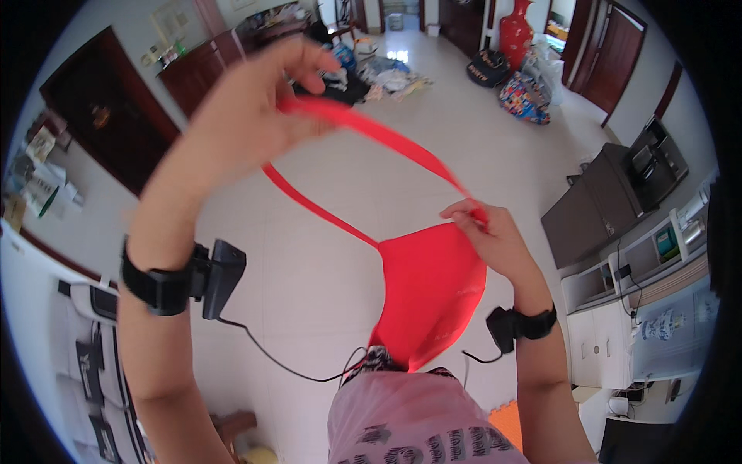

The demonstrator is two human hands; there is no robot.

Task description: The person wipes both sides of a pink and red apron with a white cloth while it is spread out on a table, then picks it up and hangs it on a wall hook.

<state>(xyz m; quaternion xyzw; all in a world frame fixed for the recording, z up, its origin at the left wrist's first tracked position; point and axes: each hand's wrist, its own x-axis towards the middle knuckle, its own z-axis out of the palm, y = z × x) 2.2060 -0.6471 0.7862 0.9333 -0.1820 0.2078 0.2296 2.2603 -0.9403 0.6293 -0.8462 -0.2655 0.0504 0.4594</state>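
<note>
A red apron (432,272) hangs in front of my body, its lower part folded near my waist. Its red neck strap (400,142) forms a wide loop up to the left. My left hand (249,110), blurred and raised high, holds the far end of that loop between thumb and fingers. At the apron's upper right corner, my right hand (501,240) pinches the fabric where the strap meets it. Faint pale writing shows on the apron's front. Each forearm wears a black strap with a device (223,278) and a cable.
Tiled floor (301,249) spreads below. Clothes (394,78) lie piled farther off. A red vase (516,35), a patterned bag (524,98) and a dark cap (488,68) stand at the back right. A dark cabinet (591,203) is on the right, a grey sofa (104,371) on the left.
</note>
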